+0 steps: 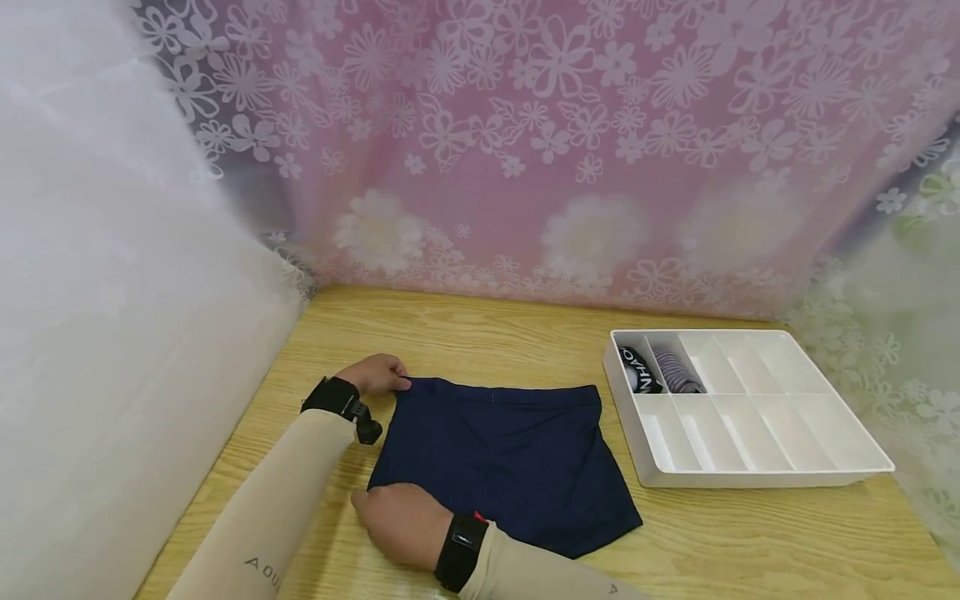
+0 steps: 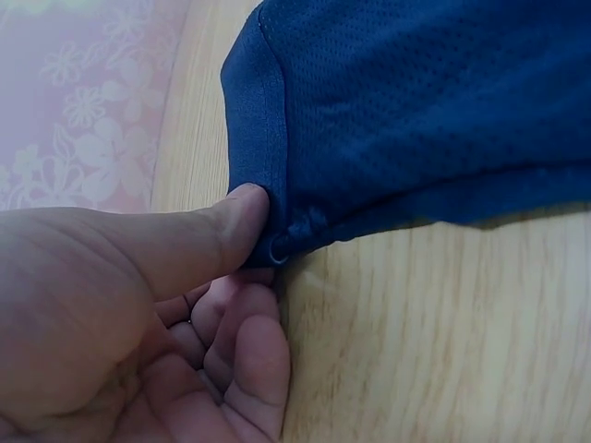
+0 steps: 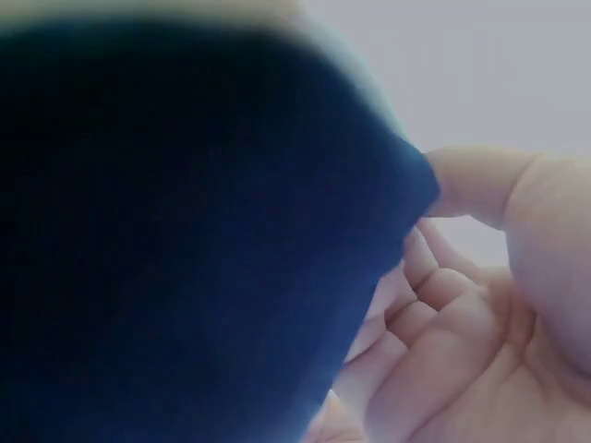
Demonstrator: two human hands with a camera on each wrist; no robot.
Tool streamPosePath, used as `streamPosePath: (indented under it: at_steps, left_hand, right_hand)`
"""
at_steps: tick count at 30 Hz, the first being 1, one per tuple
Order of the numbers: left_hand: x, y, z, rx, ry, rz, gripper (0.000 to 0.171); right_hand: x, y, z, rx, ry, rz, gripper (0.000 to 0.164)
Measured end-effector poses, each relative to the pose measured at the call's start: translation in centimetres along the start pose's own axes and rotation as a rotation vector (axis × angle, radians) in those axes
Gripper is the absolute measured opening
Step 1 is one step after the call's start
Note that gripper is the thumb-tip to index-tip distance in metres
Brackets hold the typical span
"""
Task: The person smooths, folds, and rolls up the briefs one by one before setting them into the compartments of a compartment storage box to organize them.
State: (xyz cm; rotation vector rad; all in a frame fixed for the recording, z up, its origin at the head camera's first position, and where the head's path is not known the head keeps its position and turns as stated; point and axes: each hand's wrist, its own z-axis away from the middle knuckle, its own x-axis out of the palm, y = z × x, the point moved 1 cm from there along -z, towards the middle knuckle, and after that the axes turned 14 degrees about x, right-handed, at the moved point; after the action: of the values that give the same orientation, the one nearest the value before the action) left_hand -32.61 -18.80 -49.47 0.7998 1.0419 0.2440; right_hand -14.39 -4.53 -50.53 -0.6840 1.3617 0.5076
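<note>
A pair of navy boxer briefs lies spread on the wooden table, waistband toward the back. In the head view my left hand pinches the left end of the waistband. The left wrist view shows the thumb on top of the waistband, with curled fingers beneath; the fabric has small mesh holes. My right hand is at the left leg's hem, near the front. In the right wrist view its thumb and fingers pinch a corner of the dark cloth, which fills much of that view.
To the right stands a white divided box. Two back-left compartments hold a rolled black piece with white lettering and a striped grey-purple roll. A pink flowered curtain hangs behind the table, with a white sheet at left.
</note>
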Motion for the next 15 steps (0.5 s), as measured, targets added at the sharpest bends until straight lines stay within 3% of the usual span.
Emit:
streamPosePath:
  at_steps: [3, 8, 15]
  left_hand:
    - [0.0, 0.0, 0.0, 0.0, -0.005, 0.002, 0.015]
    - [-0.2, -0.5, -0.1, 0.01, -0.01, 0.021, 0.015]
    - [-0.7, -1.7, 0.1, 0.005, 0.027, 0.224, 0.022]
  right_hand:
    - [0.1, -0.1, -0.1, 0.037, -0.004, -0.033, 0.027]
    - [0.1, -0.2, -0.1, 0.063, 0.008, -0.049, 0.016]
    - [-0.1, 0.2, 0.0, 0.043, -0.007, -0.113, 0.005]
